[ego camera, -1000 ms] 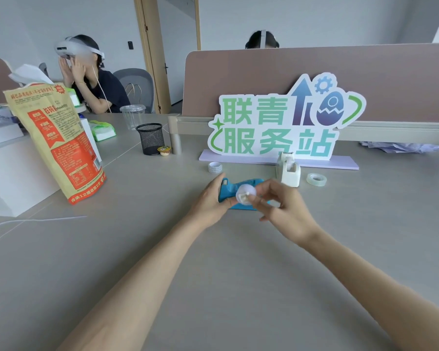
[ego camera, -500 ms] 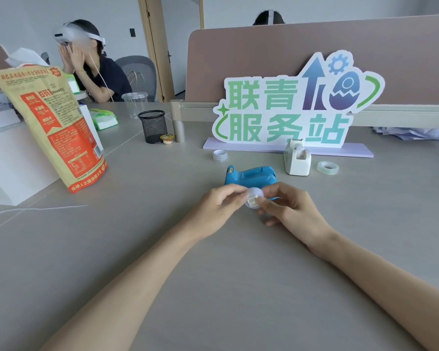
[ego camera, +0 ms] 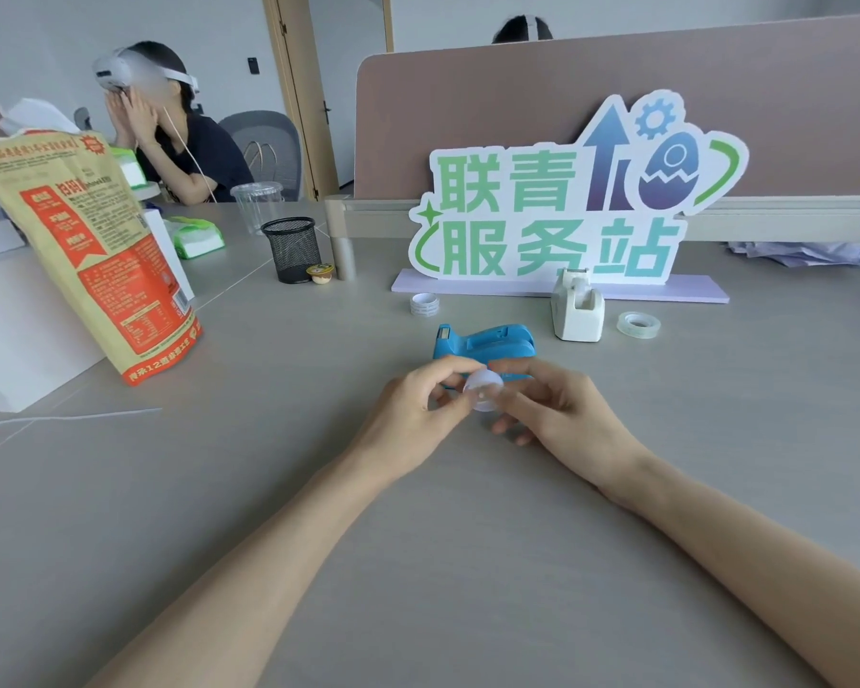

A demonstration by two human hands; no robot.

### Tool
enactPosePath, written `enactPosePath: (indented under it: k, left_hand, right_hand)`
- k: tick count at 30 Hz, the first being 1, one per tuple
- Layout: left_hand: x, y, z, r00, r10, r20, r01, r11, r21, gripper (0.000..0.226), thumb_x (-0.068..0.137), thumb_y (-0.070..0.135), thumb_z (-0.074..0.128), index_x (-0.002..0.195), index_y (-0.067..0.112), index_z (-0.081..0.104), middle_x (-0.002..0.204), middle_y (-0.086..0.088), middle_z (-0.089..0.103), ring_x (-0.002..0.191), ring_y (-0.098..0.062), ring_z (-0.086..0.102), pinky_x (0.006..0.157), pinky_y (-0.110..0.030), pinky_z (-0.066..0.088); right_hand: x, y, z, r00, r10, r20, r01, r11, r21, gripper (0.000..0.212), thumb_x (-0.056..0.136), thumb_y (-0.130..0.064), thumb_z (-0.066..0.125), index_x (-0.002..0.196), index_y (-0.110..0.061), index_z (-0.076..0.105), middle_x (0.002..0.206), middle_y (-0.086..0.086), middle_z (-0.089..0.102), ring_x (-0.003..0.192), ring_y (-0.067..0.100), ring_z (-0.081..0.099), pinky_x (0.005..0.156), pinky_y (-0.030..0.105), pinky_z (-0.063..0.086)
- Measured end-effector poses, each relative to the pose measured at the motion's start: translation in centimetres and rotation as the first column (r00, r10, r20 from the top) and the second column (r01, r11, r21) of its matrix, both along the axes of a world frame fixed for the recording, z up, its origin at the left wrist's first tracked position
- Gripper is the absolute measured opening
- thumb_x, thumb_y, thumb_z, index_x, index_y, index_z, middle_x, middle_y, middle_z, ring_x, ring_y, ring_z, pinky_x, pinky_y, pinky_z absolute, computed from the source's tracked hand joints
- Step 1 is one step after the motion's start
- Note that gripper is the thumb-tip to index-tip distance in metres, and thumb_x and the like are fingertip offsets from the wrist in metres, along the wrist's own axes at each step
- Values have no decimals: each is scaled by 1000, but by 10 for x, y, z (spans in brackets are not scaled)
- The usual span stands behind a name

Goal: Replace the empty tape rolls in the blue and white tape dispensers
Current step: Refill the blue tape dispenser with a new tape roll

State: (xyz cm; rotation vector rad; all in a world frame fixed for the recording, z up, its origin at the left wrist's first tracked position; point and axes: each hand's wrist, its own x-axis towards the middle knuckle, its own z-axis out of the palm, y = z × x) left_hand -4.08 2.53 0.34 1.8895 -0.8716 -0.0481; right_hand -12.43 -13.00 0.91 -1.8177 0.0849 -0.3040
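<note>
Holding a small white roll up between both hands, just above the table. The left hand pinches it from the left with thumb and fingertips. The right hand pinches it from the other side, with its spare fingers loosely curled underneath. The roll is a bit blurry, so I can't tell if there's any tape on it.

The blue tape dispenser sits on the table right behind the hands, cutter end pointing left, and its near edge is partly hidden by the fingers. The white tape dispenser stands upright further back and to the right, just in front of the base of a big green and blue sign. A clear tape roll lies flat just to the right of the white one. Another roll with print on it lies behind the blue dispenser, off to its left, near the sign's base.

Over on the left there's a black mesh pen cup with a tiny jelly cup beside it, plus a tall orange and tan snack bag standing upright.
</note>
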Motion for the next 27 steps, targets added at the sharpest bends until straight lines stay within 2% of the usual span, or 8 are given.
enactPosePath:
  k: [3, 6, 11, 15, 17, 20, 24, 27]
  left_hand:
    - [2, 2, 1, 999, 35, 6, -35, 999, 10, 21, 90, 16, 55, 100, 30, 68, 88, 5, 69, 72, -12, 56, 67, -21, 46]
    - [1, 2, 0, 1000, 30, -2, -30, 999, 33, 23, 89, 13, 55, 99, 28, 69, 76, 10, 63, 59, -5, 46, 55, -16, 38]
    - [3, 3, 2, 996, 84, 22, -85, 996, 36, 19, 87, 16, 59, 100, 28, 68, 88, 8, 69, 68, -6, 55, 60, -14, 42]
    - [12, 9, -1, 965, 146, 219, -183, 970, 157, 26, 86, 11, 52, 99, 27, 69, 65, 27, 59, 59, 4, 51, 54, -12, 33]
    - [16, 11, -1, 957, 118, 263, -179, 959, 220, 27, 87, 13, 50, 101, 26, 69, 69, 24, 58, 63, 2, 51, 57, -13, 38]
    - [19, 12, 1, 967, 86, 239, -167, 925, 341, 21, 83, 31, 49, 92, 30, 68, 82, 10, 64, 75, -12, 57, 70, -33, 51]
    - [16, 12, 3, 987, 114, 112, -147, 919, 366, 26, 80, 35, 59, 105, 41, 66, 80, 12, 64, 74, -6, 58, 67, -25, 47]
    - [15, 7, 1, 993, 103, 64, -120, 922, 368, 29, 80, 39, 57, 106, 45, 66, 85, 14, 67, 84, -6, 62, 78, -28, 51]
  right_hand:
    - [-1, -1, 3, 997, 50, -58, -49, 999, 17, 27, 99, -31, 49, 117, -23, 66, 105, -5, 74, 80, 18, 73, 63, 19, 53]
    - [2, -4, 3, 996, 56, -72, -59, 997, -44, 21, 94, -24, 59, 111, -19, 69, 101, 2, 75, 76, 13, 71, 62, 19, 53]
    - [7, -5, 1, 995, -71, -67, 73, 997, 29, 16, 85, -23, 72, 95, -11, 69, 88, 4, 65, 61, 11, 60, 57, 25, 55]
    - [6, -4, -5, 974, -227, 26, 229, 968, -101, 4, 83, -17, 70, 83, -15, 67, 88, 2, 65, 62, 12, 62, 62, 30, 60]
    - [3, -6, -5, 976, -213, 51, 219, 949, -225, 3, 82, -18, 69, 80, -20, 67, 88, -3, 65, 67, 8, 61, 65, 16, 52]
    - [-1, -7, -6, 987, -159, 31, 160, 918, -362, 5, 80, -23, 70, 77, -25, 68, 82, -6, 67, 71, 6, 60, 67, 14, 46]
    - [-4, -10, -4, 963, -264, 52, 259, 860, -439, 5, 81, -28, 68, 80, -24, 68, 77, -7, 66, 69, 6, 59, 63, 10, 43]
    - [-3, -10, -5, 959, -278, 58, 272, 841, -468, 3, 81, -26, 67, 81, -23, 67, 82, -6, 64, 74, 6, 60, 65, 7, 42]
